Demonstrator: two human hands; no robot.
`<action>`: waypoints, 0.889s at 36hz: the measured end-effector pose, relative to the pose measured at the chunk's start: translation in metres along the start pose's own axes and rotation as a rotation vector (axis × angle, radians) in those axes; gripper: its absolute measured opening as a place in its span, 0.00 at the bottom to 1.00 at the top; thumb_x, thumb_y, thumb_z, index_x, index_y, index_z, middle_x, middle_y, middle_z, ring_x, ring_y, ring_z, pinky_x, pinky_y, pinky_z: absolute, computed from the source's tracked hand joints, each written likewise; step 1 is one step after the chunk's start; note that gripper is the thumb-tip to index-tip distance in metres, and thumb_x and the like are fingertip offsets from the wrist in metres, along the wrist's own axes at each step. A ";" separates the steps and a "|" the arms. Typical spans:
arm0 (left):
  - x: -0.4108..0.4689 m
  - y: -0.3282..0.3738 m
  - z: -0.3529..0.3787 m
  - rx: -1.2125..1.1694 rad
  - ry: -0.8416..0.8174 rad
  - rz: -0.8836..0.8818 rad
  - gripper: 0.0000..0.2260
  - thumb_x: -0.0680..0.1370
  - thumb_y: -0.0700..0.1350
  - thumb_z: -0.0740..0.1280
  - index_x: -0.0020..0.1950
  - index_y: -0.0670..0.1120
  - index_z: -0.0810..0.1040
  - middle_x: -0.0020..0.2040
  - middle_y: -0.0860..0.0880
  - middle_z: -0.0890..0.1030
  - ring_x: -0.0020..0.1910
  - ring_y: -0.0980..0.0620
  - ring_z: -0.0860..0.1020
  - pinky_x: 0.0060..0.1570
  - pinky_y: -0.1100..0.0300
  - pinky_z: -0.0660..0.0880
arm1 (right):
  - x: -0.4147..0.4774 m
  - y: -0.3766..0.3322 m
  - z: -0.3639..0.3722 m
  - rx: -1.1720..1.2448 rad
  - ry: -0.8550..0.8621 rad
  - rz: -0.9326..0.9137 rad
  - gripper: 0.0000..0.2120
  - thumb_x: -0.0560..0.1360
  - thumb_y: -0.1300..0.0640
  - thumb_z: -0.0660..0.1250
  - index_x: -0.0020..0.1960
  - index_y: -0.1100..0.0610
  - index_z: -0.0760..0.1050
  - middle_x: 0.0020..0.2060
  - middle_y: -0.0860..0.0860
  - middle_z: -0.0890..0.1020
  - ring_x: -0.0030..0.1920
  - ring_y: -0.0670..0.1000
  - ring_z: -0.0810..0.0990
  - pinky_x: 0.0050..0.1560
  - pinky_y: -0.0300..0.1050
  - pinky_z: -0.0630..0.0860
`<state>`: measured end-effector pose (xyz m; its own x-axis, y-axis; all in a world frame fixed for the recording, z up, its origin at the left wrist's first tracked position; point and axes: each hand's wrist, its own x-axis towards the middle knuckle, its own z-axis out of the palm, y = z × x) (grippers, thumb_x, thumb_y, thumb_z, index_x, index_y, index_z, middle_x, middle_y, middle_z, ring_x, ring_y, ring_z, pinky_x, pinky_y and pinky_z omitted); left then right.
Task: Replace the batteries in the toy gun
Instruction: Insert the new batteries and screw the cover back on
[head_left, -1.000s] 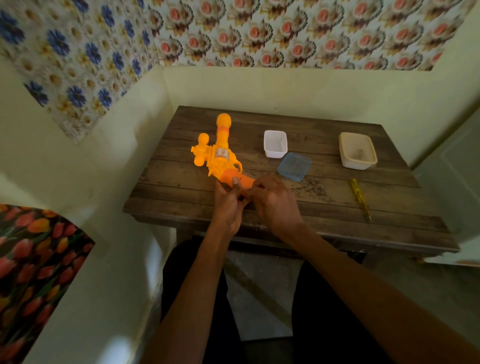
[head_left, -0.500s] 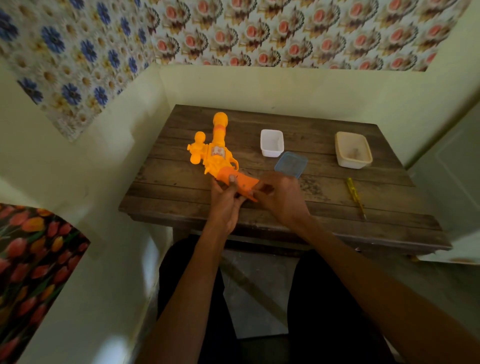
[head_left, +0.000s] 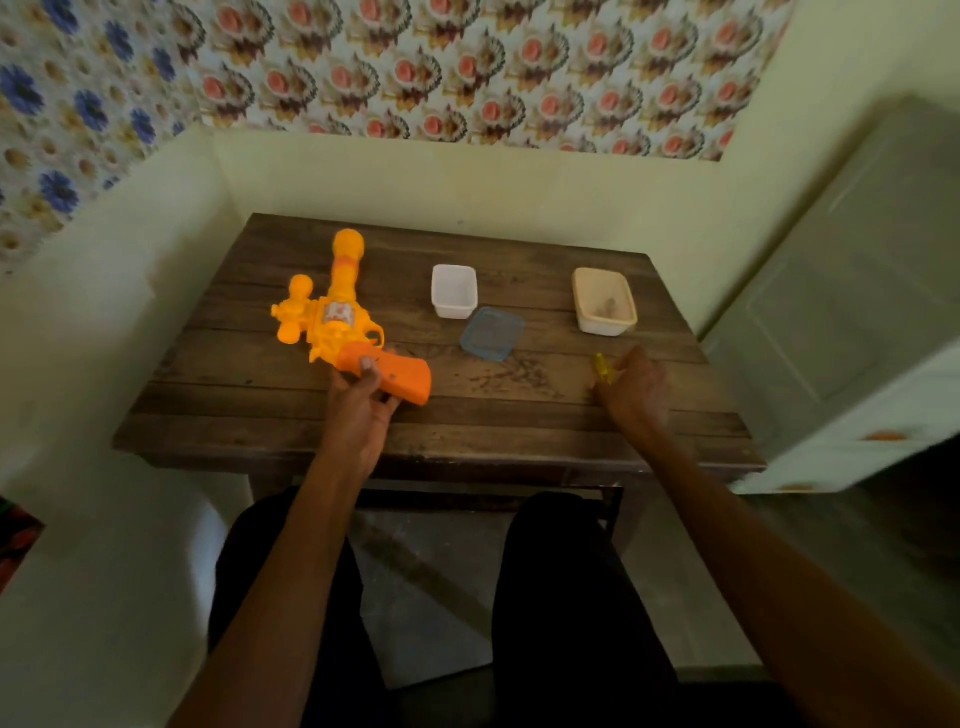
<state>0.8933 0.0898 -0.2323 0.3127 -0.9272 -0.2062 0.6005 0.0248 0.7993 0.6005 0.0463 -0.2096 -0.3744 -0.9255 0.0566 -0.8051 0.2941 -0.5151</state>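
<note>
The orange and yellow toy gun (head_left: 332, 322) lies on the left half of the wooden table (head_left: 519, 415), barrel pointing away from me. My left hand (head_left: 358, 410) grips its orange handle, thumb on top. My right hand (head_left: 634, 392) is far to the right, fingers curled over the yellow screwdriver (head_left: 602, 368). Only the screwdriver's handle end shows; the hand hides the rest. No batteries are visible.
A small white tub (head_left: 453, 291) stands at the table's middle back, with a blue transparent lid (head_left: 492, 333) lying in front of it. A cream tub (head_left: 604, 308) with something small inside sits at the back right. A pale cabinet (head_left: 857, 312) flanks the table's right side.
My right hand left the gun's handle and moved right onto the screwdriver. My left hand stayed on the handle. The camera turned a little to the right.
</note>
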 end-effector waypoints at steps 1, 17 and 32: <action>0.000 0.000 -0.001 -0.001 -0.002 0.002 0.23 0.82 0.39 0.58 0.77 0.49 0.58 0.60 0.48 0.76 0.55 0.53 0.78 0.52 0.49 0.75 | 0.001 -0.001 0.000 0.022 -0.024 0.017 0.20 0.69 0.52 0.74 0.56 0.60 0.74 0.54 0.59 0.79 0.56 0.60 0.76 0.53 0.51 0.74; 0.002 -0.001 -0.005 -0.070 0.002 -0.015 0.25 0.82 0.39 0.60 0.77 0.51 0.59 0.74 0.43 0.67 0.71 0.42 0.68 0.63 0.37 0.69 | -0.057 -0.111 -0.008 0.828 -0.665 -0.173 0.28 0.76 0.73 0.61 0.70 0.51 0.68 0.41 0.57 0.77 0.41 0.55 0.81 0.42 0.47 0.83; 0.001 0.003 -0.008 -0.150 -0.025 -0.024 0.24 0.81 0.40 0.60 0.76 0.50 0.60 0.73 0.43 0.69 0.70 0.41 0.69 0.58 0.42 0.73 | -0.083 -0.172 0.027 0.709 0.029 -0.764 0.22 0.71 0.63 0.69 0.62 0.48 0.71 0.50 0.54 0.78 0.45 0.49 0.81 0.41 0.42 0.80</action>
<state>0.9014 0.0922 -0.2350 0.2794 -0.9372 -0.2086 0.7117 0.0564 0.7002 0.7828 0.0663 -0.1485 0.1029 -0.7975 0.5945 -0.3811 -0.5837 -0.7170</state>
